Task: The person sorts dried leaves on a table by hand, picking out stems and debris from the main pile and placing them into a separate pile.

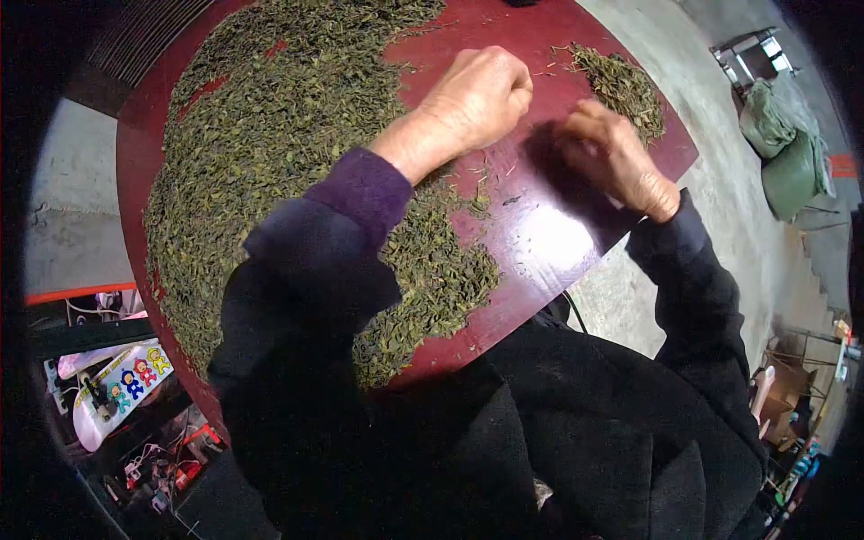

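Dried green leaves [270, 153] lie in a wide layer over the left and middle of a red table [531, 27]. A smaller heap of leaves and stems [621, 88] sits at the table's right side. My left hand [481, 97] is above the table at the right border of the big layer, its fingers curled closed; what they hold, if anything, is hidden. Just below the small heap is my right hand [605, 148], fingers curled inward and blurred by motion. A few loose leaf bits and stems are scattered on the red surface between and below my hands.
Green sacks [792, 171] stand on the concrete floor at the right, near a metal frame [756, 56]. At the lower left are a board with cartoon figures [121, 391] and a clutter of cables and red parts [184, 463]. The table's near edge adjoins my body.
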Demonstrator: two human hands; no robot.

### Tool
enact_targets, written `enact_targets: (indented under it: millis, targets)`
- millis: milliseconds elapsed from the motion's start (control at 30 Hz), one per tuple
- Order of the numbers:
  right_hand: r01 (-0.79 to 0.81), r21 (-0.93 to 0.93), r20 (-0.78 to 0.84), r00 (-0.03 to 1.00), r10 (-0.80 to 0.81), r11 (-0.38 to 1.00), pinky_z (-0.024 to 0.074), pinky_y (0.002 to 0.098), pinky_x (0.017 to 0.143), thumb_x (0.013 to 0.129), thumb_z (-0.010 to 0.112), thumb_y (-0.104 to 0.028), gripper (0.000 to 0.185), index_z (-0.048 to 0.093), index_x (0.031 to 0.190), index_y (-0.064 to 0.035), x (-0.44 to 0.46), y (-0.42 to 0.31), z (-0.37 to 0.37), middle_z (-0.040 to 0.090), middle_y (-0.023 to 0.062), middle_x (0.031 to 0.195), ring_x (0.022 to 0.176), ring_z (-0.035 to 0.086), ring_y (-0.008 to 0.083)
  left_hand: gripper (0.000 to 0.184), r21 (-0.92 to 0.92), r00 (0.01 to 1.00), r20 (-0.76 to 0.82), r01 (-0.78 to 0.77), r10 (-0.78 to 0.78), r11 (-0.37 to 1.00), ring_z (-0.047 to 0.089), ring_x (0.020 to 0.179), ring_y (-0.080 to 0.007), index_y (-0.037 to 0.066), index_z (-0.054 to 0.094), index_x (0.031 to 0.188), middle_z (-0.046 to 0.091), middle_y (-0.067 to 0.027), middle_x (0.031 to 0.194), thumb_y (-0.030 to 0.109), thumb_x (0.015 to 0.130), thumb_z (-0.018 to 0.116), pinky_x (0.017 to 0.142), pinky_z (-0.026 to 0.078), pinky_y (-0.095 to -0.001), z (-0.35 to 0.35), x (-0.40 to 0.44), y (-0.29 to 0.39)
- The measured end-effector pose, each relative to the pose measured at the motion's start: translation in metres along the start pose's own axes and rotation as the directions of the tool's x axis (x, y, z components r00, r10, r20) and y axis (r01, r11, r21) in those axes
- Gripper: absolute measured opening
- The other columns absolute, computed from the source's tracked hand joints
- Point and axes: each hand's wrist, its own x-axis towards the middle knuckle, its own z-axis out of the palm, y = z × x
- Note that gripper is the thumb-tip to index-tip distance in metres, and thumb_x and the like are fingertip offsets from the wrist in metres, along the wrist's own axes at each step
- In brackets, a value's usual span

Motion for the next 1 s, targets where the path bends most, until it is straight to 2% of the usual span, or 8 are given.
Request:
enact_targets:
  millis: [100, 167, 233, 267, 333, 533, 700, 1000]
  targets:
    - [0.122, 0.052, 0.011, 0.992, -0.122, 0.991, 0.0467, 0.0399, 0.072, 0.081, 0.063, -0.012, 0.009, 0.061, 0.085, -0.0045, 0.004, -0.016, 0.013, 0.060, 0.0124, 0.088, 0.079, 0.056, 0.0317, 0.014, -0.003, 0.998, 0.045, -0.053, 0.054, 0.999, 0.057, 0.056, -0.0161, -0.002, 0.069, 0.083, 0.068, -0.0052, 0.071, 0.009, 0.082, 0.061, 0.057, 0.047, -0.0326, -0.025, -0.020, 0.010]
    - [0.207, 0.088, 0.009, 0.978, -0.209, 0.974, 0.0462, 0.0400, 0.073, 0.081, 0.063, -0.012, 0.008, 0.062, 0.085, -0.0051, 0.009, -0.023, 0.021, 0.059, 0.0119, 0.089, 0.080, 0.055, 0.0309, 0.014, 0.161, 0.988, 0.151, 0.013, -0.037, 0.987, 0.055, 0.056, -0.0157, -0.003, 0.067, 0.080, 0.066, -0.0057, 0.068, 0.010, 0.082, 0.061, 0.056, 0.046, -0.0311, -0.029, -0.026, -0.006]
    - [0.240, 0.085, 0.012, 0.970, -0.242, 0.967, 0.0461, 0.0399, 0.073, 0.082, 0.063, -0.012, 0.008, 0.061, 0.085, -0.0051, 0.015, -0.023, 0.026, 0.058, 0.0118, 0.088, 0.080, 0.055, 0.0305, 0.014, 0.142, 0.975, 0.169, 0.121, -0.144, 0.982, 0.053, 0.055, -0.0150, -0.003, 0.066, 0.080, 0.064, -0.0053, 0.066, 0.010, 0.082, 0.061, 0.055, 0.044, -0.0301, -0.044, -0.044, 0.004]
    - [0.272, 0.080, 0.023, 0.961, -0.274, 0.959, 0.0459, 0.0398, 0.073, 0.082, 0.063, -0.012, 0.008, 0.061, 0.085, -0.0050, 0.018, -0.021, 0.027, 0.058, 0.0117, 0.087, 0.080, 0.054, 0.0301, 0.018, 0.122, 0.992, 0.116, 0.033, -0.048, 0.992, 0.052, 0.052, -0.0189, -0.005, 0.063, 0.071, 0.063, -0.0111, 0.067, 0.005, 0.083, 0.054, 0.057, 0.046, -0.0367, -0.050, -0.055, 0.008]
    - [0.336, 0.074, 0.048, 0.939, -0.340, 0.939, 0.0456, 0.0396, 0.072, 0.083, 0.062, -0.012, 0.007, 0.061, 0.084, -0.0050, 0.021, -0.019, 0.030, 0.057, 0.0114, 0.086, 0.079, 0.054, 0.0292, 0.011, 0.106, 0.993, 0.105, 0.046, -0.057, 0.993, 0.049, 0.056, -0.0145, -0.003, 0.066, 0.083, 0.064, -0.0053, 0.069, 0.007, 0.082, 0.060, 0.054, 0.041, -0.0295, -0.064, -0.073, 0.012]
    - [0.332, 0.025, 0.115, 0.936, -0.333, 0.943, 0.0458, 0.0395, 0.074, 0.082, 0.062, -0.012, 0.007, 0.060, 0.085, -0.0057, 0.024, -0.017, 0.032, 0.059, 0.0111, 0.088, 0.082, 0.054, 0.0296, 0.010, 0.141, 0.993, 0.033, 0.103, -0.109, 0.985, 0.048, 0.057, -0.0148, -0.002, 0.066, 0.084, 0.064, -0.0059, 0.071, 0.007, 0.082, 0.061, 0.055, 0.040, -0.0294, -0.079, -0.113, 0.027]
    - [0.340, -0.214, 0.122, 0.939, -0.320, 0.916, 0.0459, 0.0393, 0.077, 0.083, 0.060, -0.012, 0.008, 0.058, 0.088, -0.0064, 0.021, -0.023, 0.040, 0.059, 0.0106, 0.092, 0.083, 0.054, 0.0297, 0.011, 0.164, 0.993, 0.031, 0.111, -0.118, 0.980, 0.047, 0.056, -0.0150, -0.003, 0.066, 0.083, 0.063, -0.0063, 0.071, 0.007, 0.082, 0.063, 0.056, 0.040, -0.0295, -0.071, -0.119, 0.022]
    - [0.156, -0.298, -0.016, 0.986, -0.168, 0.942, 0.0451, 0.0377, 0.078, 0.086, 0.057, -0.013, 0.011, 0.056, 0.094, -0.0071, -0.006, -0.003, 0.018, 0.057, 0.0100, 0.092, 0.087, 0.054, 0.0273, 0.011, 0.200, 0.971, 0.212, 0.067, -0.110, 0.977, 0.053, 0.060, -0.0218, -0.003, 0.065, 0.079, 0.064, -0.0099, 0.072, 0.007, 0.080, 0.060, 0.061, 0.045, -0.0360, -0.036, -0.077, 0.008]
